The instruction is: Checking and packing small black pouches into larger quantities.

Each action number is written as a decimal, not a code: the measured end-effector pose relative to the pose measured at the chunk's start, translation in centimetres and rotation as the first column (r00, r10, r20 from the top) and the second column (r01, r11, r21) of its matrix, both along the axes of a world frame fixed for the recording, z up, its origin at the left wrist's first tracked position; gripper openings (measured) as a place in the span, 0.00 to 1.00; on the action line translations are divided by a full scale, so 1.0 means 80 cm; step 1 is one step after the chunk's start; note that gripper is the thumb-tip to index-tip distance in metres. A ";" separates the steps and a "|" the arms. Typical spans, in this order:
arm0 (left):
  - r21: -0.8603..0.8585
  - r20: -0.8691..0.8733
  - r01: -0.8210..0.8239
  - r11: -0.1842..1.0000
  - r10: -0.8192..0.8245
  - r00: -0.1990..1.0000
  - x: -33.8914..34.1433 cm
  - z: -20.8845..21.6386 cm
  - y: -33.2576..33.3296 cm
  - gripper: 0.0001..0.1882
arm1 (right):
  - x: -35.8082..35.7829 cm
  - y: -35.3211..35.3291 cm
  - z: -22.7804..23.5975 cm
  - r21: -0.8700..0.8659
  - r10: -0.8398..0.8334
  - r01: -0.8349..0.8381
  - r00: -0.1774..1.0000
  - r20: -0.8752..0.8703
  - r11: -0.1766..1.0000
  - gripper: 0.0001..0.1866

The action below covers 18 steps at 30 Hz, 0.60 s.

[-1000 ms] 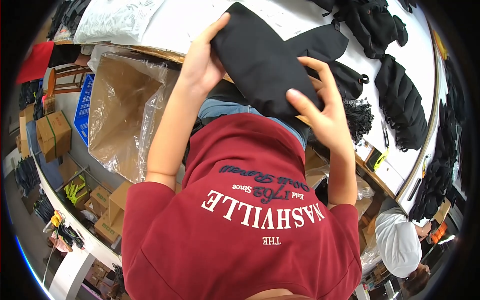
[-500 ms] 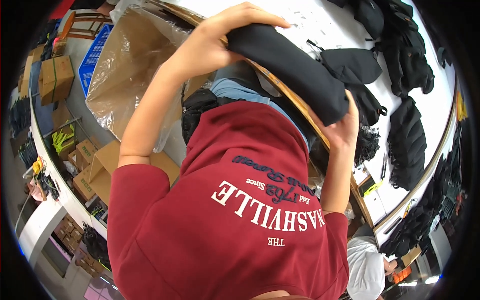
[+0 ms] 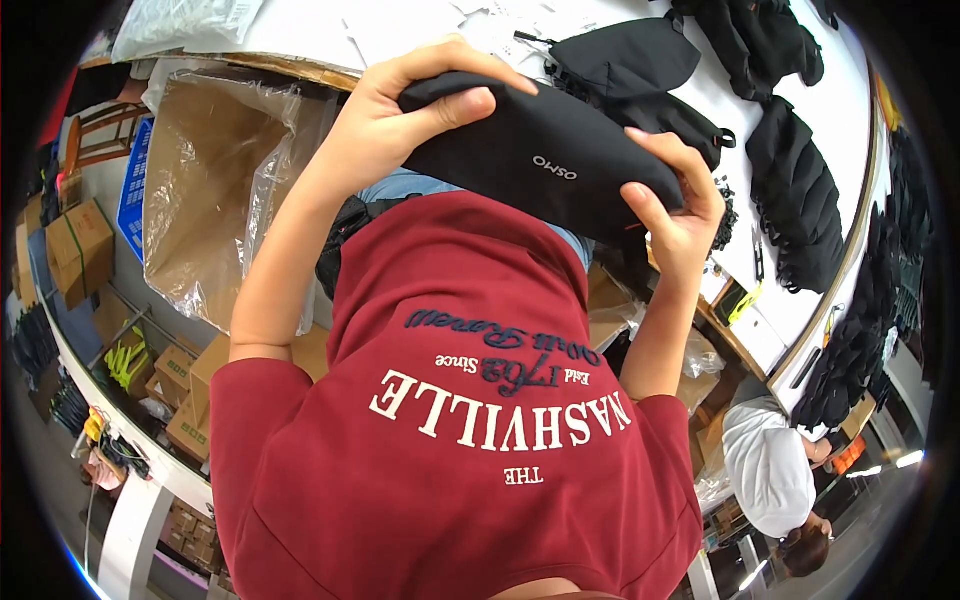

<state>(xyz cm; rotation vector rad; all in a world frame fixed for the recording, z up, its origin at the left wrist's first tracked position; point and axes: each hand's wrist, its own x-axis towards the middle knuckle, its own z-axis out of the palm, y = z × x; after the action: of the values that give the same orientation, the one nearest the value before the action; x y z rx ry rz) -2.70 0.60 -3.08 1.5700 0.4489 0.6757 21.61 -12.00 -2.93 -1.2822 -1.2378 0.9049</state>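
A long black fabric pouch (image 3: 520, 150) is held up between my two hands, just in front of my body, tilted down to the right. My left hand (image 3: 400, 120) grips its left end, thumb across the near face and fingers over the upper edge. Around the right end closes my right hand (image 3: 682, 205), its thumb on the near face and fingers on top. Small light lettering shows on the side turned up. Beyond it on the white table (image 3: 390, 35) lie another black pouch (image 3: 625, 58) with a zip pull and a second one (image 3: 680, 128) partly covered.
More black pouches lie in an overlapping row (image 3: 795, 195) and a heap (image 3: 755, 45) at the right. A clear plastic bag (image 3: 215, 190) lines a carton by the table's left side. Cartons (image 3: 80, 250) stand farther left. Another person in white (image 3: 770, 465) is at lower right.
The pouch has turned so its lettered face shows, and it sits more level. Both thumbs now lie across that face. My view has shifted, and the other person shows more fully.
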 end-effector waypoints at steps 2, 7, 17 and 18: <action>0.014 0.030 -0.021 1.000 0.021 0.999 0.006 0.002 -0.002 0.09 | 0.021 0.001 -0.007 0.096 0.129 -0.141 0.985 0.117 0.985 0.18; 0.084 0.018 0.086 0.993 -0.088 0.996 0.015 -0.011 0.004 0.10 | 0.043 -0.019 0.025 -0.383 0.288 -0.254 0.957 0.034 0.888 0.18; -0.155 -0.047 0.096 0.983 -0.104 0.993 0.025 -0.034 -0.018 0.35 | 0.090 -0.079 0.023 -0.529 0.037 -0.182 0.961 -0.273 0.829 0.26; -0.192 -0.054 0.095 0.977 -0.107 0.993 0.028 -0.034 -0.017 0.35 | 0.106 -0.094 0.031 -0.531 -0.046 -0.085 0.973 -0.228 0.843 0.25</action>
<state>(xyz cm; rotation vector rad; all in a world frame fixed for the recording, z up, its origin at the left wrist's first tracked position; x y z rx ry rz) -0.48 -0.77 -5.82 1.4270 0.4639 0.4917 30.12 -19.50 -0.42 -1.5427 -0.8319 1.4461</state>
